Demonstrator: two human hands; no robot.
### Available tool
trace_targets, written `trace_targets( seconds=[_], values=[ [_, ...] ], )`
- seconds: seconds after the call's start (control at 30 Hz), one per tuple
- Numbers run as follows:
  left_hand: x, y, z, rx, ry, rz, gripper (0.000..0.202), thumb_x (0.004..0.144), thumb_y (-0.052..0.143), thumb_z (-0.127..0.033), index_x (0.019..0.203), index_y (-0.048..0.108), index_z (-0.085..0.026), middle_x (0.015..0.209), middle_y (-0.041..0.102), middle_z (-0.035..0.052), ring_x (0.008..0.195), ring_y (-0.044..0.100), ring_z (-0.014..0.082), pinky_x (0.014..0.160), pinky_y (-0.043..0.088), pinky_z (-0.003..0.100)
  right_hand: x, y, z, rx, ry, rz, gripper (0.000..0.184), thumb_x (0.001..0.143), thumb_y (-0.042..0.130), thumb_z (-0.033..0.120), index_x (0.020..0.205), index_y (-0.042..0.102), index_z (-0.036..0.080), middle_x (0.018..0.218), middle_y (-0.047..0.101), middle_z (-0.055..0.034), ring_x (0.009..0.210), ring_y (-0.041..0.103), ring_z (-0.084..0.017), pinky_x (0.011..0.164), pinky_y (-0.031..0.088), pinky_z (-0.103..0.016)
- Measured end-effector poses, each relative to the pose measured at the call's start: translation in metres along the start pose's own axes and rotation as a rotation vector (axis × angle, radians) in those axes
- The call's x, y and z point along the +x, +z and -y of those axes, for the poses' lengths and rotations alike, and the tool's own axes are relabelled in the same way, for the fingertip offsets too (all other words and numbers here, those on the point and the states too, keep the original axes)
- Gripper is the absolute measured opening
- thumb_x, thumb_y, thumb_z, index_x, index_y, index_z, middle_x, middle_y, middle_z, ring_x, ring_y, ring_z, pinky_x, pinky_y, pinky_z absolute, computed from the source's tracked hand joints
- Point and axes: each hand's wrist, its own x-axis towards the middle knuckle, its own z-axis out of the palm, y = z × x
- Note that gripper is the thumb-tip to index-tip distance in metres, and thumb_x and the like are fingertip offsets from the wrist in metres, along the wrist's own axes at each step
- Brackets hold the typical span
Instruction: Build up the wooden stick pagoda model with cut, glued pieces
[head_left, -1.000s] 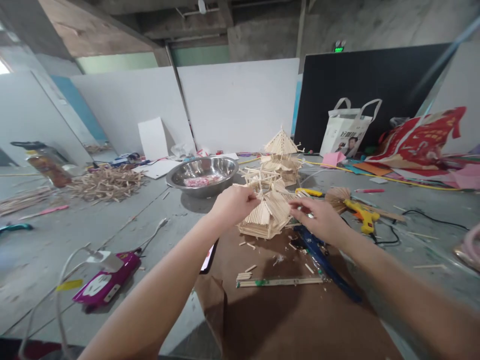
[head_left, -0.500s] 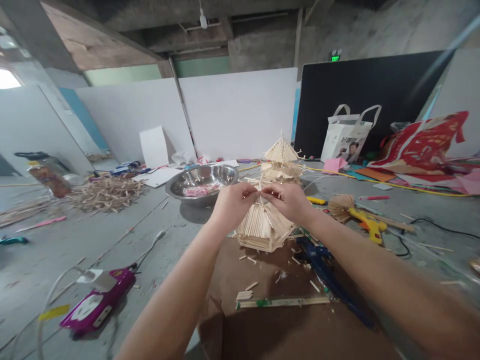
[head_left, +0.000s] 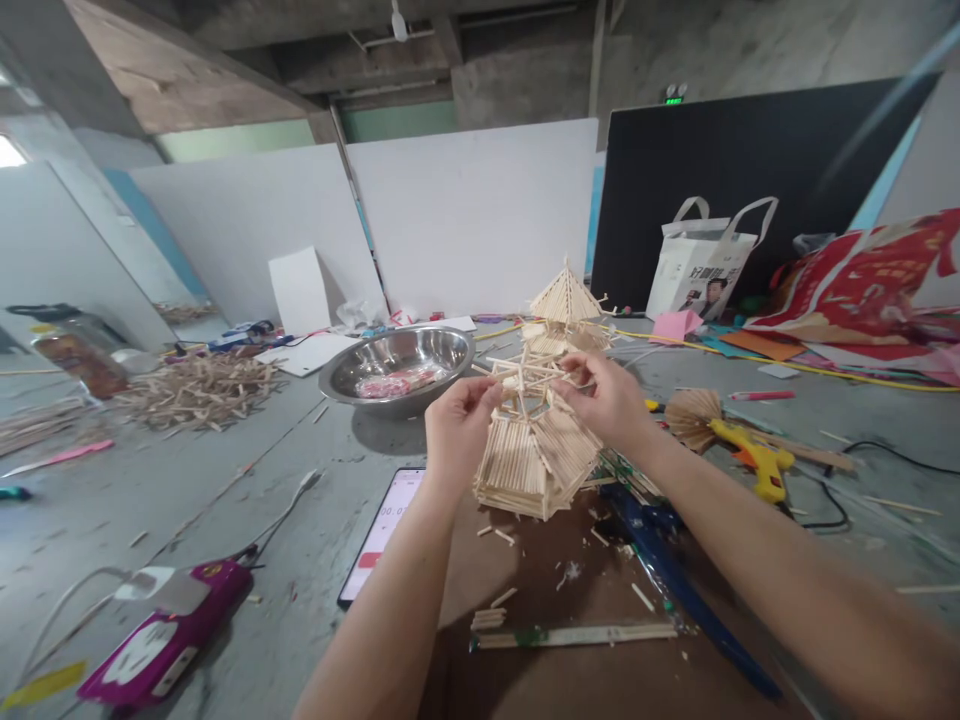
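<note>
A small tiered pavilion model of thin wooden sticks (head_left: 525,465) stands on a brown board (head_left: 480,560), its sloping stick roof topped by an open frame of crossed sticks (head_left: 529,372). My left hand (head_left: 463,425) is closed in a pinch at the left of this frame; what lies between its fingertips is too small to make out. On the other side, my right hand (head_left: 611,400) pinches a stick end at the frame's right edge. Directly behind rises another stick model with a pointed roof (head_left: 566,295).
A steel basin (head_left: 405,370) sits behind my left hand. A phone (head_left: 382,530) lies beside my left forearm, near a purple power strip (head_left: 169,635). Blue-handled pliers (head_left: 675,580) and a yellow glue gun (head_left: 754,460) lie right. Loose sticks (head_left: 577,635) are in front.
My hands have moved apart from the middle of the model's top to its two sides, uncovering the crossed sticks. The phone has come into view beside my left forearm.
</note>
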Motion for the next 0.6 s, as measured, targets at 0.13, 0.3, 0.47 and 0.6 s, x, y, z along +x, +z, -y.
trace_targets(
  seconds=[0.13, 0.3, 0.47, 0.6],
  values=[
    [0.001, 0.003, 0.002, 0.040, 0.012, 0.006, 0.021, 0.073, 0.051, -0.035, 0.079, 0.060, -0.016, 0.061, 0.058, -0.0017, 0.049, 0.047, 0.0067, 0.050, 0.040, 0.019, 0.001, 0.012, -0.023, 0.055, 0.167, 0.084, 0.035, 0.066, 0.057, 0.036, 0.093, 0.054, 0.014, 0.089, 0.061, -0.0074, 0.081, 0.055, -0.019, 0.070, 0.041, -0.031],
    [0.001, 0.005, 0.001, 0.091, 0.066, 0.029, 0.023, 0.079, 0.042, -0.033, 0.080, 0.057, -0.016, 0.060, 0.056, -0.0021, 0.047, 0.046, 0.0060, 0.049, 0.038, 0.018, 0.002, 0.025, -0.025, 0.189, 0.168, 0.269, 0.023, 0.074, 0.047, 0.031, 0.085, 0.059, 0.014, 0.082, 0.065, -0.0047, 0.075, 0.058, -0.015, 0.067, 0.042, -0.026],
    [0.000, 0.006, 0.003, 0.108, 0.108, -0.031, 0.022, 0.078, 0.045, -0.034, 0.080, 0.058, -0.016, 0.058, 0.057, -0.0020, 0.049, 0.048, 0.0069, 0.051, 0.039, 0.018, 0.003, 0.026, -0.023, 0.151, 0.152, 0.255, 0.019, 0.074, 0.048, 0.028, 0.074, 0.063, 0.016, 0.069, 0.066, -0.0014, 0.069, 0.058, -0.015, 0.063, 0.040, -0.023],
    [0.000, 0.005, 0.004, 0.152, 0.157, -0.048, 0.019, 0.077, 0.048, -0.031, 0.078, 0.060, -0.016, 0.058, 0.059, -0.0017, 0.050, 0.050, 0.0076, 0.052, 0.040, 0.018, 0.001, 0.029, -0.025, 0.084, 0.190, 0.206, 0.021, 0.072, 0.050, 0.033, 0.072, 0.065, 0.018, 0.064, 0.066, -0.0022, 0.065, 0.058, -0.016, 0.058, 0.038, -0.023]
  ],
)
